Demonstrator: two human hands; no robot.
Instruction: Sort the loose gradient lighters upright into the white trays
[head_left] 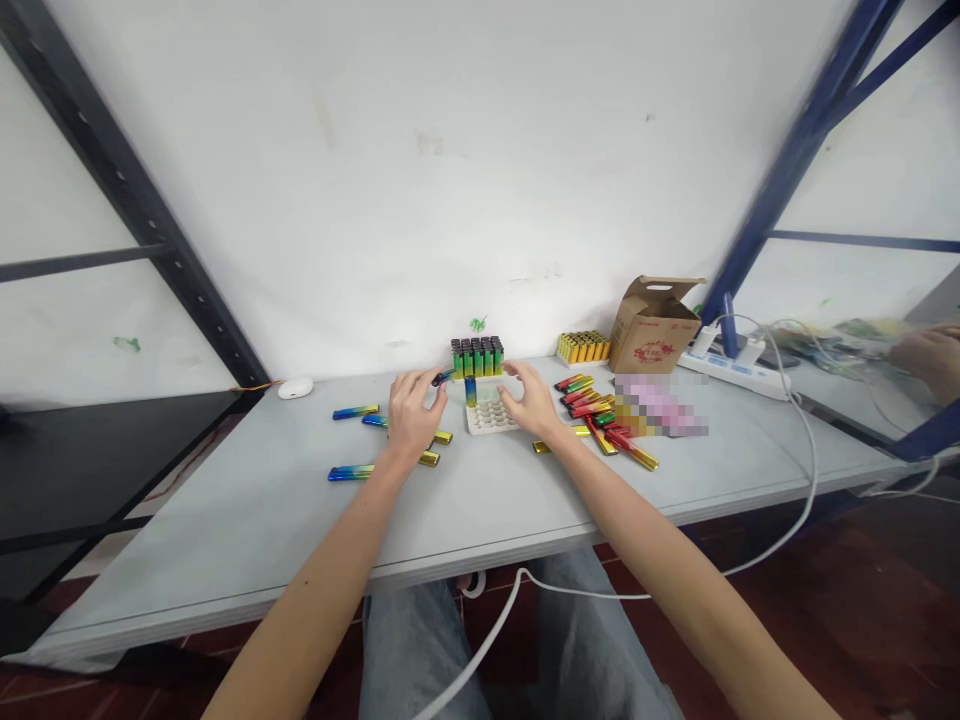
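My left hand holds a blue lighter between its fingertips, left of the white tray. My right hand is over the right side of the white tray, thumb and fingers apart, with nothing visible between them. One blue and yellow lighter stands upright at the tray's back left corner; the other holes that show hold nothing. Behind the tray is a block of upright green and black lighters. Several blue and yellow lighters lie around my left hand.
Red and yellow lighters lie in a pile to the right. Behind them are a tray of yellow lighters and an open cardboard box. A power strip with white cables is at the right; a white case sits at the back left.
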